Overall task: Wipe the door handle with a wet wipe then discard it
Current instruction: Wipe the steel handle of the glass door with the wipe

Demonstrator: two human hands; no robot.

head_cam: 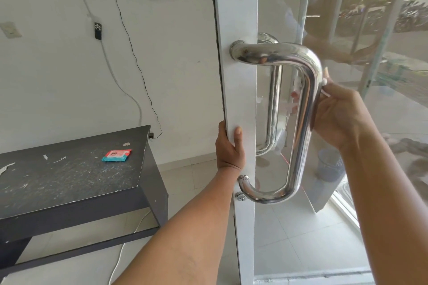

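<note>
A shiny steel D-shaped door handle [303, 122] is fixed to the white frame [238, 90] of a glass door. My right hand [335, 113] wraps around the upright bar of the handle from the right, just under the upper bend. A small bit of white wet wipe [324, 81] shows at its fingertips, and the rest is hidden in the hand. My left hand [230, 148] grips the edge of the door frame, thumb on its front face, between the handle's two mounts.
A dark bench-like table [69, 178] stands at the left with a red and teal wet wipe packet [116, 155] on it. Cables hang down the white wall. Through the glass a mesh waste bin [330, 164] stands on the tiled floor.
</note>
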